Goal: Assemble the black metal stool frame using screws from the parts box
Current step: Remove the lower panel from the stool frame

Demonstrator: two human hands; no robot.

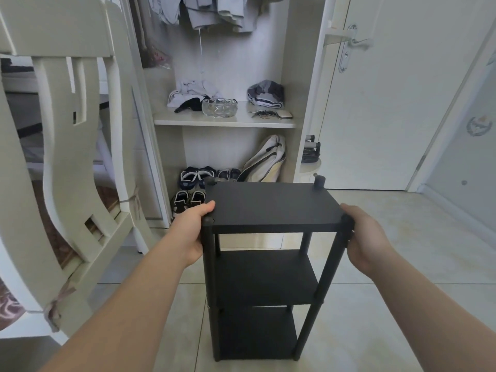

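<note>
The left forearm (128, 299) and right forearm (429, 304) reach in from the bottom edge to a black frame (268, 277) that stands upright on the tiled floor (375, 318), just in front of an open wardrobe (300, 108). The left hand (192, 232) grips the near-left post (208, 264) right under the top shelf (273, 205), fingers curled round it and thumb lying on the shelf's edge. The right hand (370, 237) wraps the top of the near-right post (331, 264) at the opposite corner, though its fingertips are hidden behind the post. The frame is tall and narrow with three shelves, so the main risk is tipping: both hands hold it high up, and an uneven push or pull would likely rock it over its small feet, or skate them across the smooth tiles. The joints are black on black and I cannot tell whether any screw is in or tight — if some are loose, a lift by the posts could rack the frame out of square or let a shelf drop. A post stub (320, 181) stands up at the far right corner, and a careless tilt toward the wardrobe could knock it against the cabinet edge. The white chair (67, 157) stands close on the left — a swing that way would strike it. No parts box or screws show here.
</note>
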